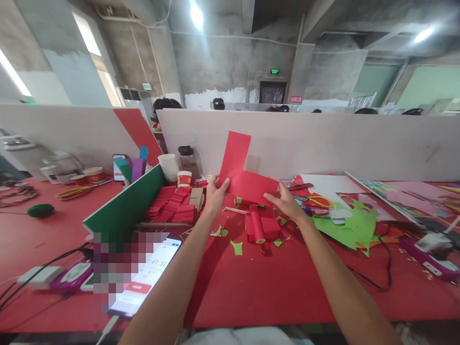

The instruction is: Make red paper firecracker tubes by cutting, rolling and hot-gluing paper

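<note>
Above the red table, both hands hold up red paper (253,184) that has one upright strip and one part reaching right. My left hand (217,191) pinches its lower left side, thumb on the near face. At the right end, my right hand (283,199) grips the edge between thumb and fingers. Whether the paper is one bent sheet or two pieces, I cannot tell. Just below lies a red paper roll (257,224) with a yellow-green end, resting on a red folded paper piece (269,225). Green paper scraps (236,247) are scattered around it.
To the left, red folded strips (172,206) are piled beside a green board (124,203). A lit phone (151,278) lies near my left forearm. Scissors (319,201) and cut green sheets (348,223) are on the right, with a black cable (390,268). A white partition (309,143) stands behind.
</note>
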Available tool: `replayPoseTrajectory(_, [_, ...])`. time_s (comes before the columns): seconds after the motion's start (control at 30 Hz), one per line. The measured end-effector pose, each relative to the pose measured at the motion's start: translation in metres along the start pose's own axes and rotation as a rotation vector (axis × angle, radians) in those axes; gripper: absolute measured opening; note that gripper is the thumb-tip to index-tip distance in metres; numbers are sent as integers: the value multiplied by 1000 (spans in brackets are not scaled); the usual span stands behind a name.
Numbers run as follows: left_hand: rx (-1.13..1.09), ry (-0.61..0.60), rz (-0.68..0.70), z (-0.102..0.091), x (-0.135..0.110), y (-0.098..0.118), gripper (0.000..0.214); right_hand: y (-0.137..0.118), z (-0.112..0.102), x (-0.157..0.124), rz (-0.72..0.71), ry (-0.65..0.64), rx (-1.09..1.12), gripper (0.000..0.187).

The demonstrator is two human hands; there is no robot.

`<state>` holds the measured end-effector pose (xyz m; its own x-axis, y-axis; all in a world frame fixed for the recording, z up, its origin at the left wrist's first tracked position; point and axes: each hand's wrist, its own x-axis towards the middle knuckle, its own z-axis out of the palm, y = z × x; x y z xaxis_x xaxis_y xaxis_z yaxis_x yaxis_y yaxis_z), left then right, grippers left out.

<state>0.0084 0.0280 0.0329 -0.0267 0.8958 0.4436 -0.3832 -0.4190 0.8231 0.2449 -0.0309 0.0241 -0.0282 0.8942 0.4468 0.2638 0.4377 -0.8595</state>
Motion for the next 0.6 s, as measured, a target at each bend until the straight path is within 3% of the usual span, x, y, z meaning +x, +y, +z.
replayPoseTrajectory(0.2, [244,-145,117,0,-2,1,38,5,-13,7,-26,116,-79,47])
replayPoseTrajectory(0.3, [275,-231,80,-3,-2,2,44,6,-21,8,-72,194,-215,41])
replayPoseTrajectory(0.47, [320,-336,1,-9,-2,4,46,-4,-35,4,-88,19,-212,37])
replayPoseTrajectory(0.6, [354,-324,31,-9,-2,5,42,-11,-43,1,-59,-23,-330,35])
